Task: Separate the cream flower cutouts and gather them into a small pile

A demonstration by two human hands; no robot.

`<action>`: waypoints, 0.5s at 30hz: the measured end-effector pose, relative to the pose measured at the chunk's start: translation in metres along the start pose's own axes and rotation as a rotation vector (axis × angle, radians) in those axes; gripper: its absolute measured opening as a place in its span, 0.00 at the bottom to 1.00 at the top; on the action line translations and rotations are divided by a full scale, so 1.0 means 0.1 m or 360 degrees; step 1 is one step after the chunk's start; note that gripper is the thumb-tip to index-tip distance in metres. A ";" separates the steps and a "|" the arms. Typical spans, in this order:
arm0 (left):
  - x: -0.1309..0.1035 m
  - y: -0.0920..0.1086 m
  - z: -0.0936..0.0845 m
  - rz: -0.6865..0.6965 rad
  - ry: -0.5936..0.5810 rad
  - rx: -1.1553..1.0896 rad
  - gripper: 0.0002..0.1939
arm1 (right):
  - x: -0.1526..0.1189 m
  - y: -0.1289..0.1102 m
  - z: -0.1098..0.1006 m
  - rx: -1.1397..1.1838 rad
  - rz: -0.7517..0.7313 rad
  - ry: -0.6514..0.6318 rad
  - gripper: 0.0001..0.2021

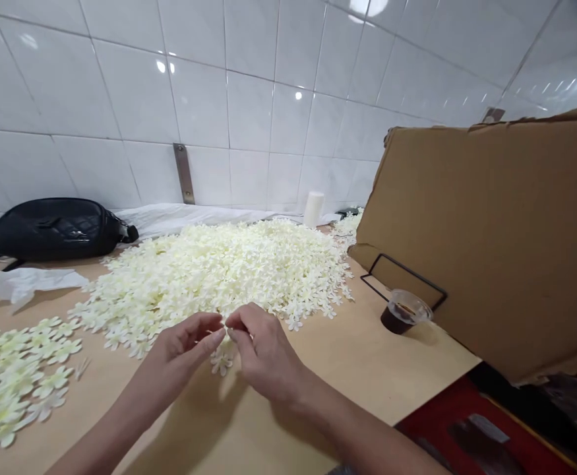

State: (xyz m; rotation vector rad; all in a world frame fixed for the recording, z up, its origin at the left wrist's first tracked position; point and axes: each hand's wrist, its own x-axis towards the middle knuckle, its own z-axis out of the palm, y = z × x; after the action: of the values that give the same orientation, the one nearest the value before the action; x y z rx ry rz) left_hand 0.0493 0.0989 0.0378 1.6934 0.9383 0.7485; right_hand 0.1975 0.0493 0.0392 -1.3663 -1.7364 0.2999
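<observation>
Both hands meet near the middle, just in front of a large heap of pale cream fabric flowers (pixel 239 264). My left hand (pixel 184 343) has its thumb and index finger pinched together; what lies between them is too small to make out. Touching or almost touching those fingertips, my right hand (pixel 263 349) is pinched as well, its fingers curled. A single small flower (pixel 221 359) shows right below the fingertips, and whether it is held cannot be told. Flatter, larger-looking flowers (pixel 11 376) are spread at the lower left.
A black bag (pixel 53 227) and crumpled white tissue (pixel 26 282) are at the left. Behind the heap stands a white cylinder (pixel 313 209). On the right, a cardboard sheet (pixel 486 231) leans beside a black wire frame (pixel 411 269) and a plastic cup of dark liquid (pixel 401 315).
</observation>
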 end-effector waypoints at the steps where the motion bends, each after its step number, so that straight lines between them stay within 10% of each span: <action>1: 0.04 -0.01 -0.03 -0.0012 -0.0036 -0.0124 0.12 | 0.10 -0.01 0.03 0.0040 -0.0049 0.0016 0.07; 15: 0.15 -0.26 -0.15 -0.0310 0.0452 -0.1096 0.09 | 0.29 0.14 0.51 0.0061 -0.0478 0.0066 0.10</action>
State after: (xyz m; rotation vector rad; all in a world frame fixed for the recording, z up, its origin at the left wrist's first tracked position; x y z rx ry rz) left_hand 0.0383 0.1239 0.0178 0.8980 0.8831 1.0489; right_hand 0.1681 0.0955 0.0145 -1.0583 -1.8603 0.1353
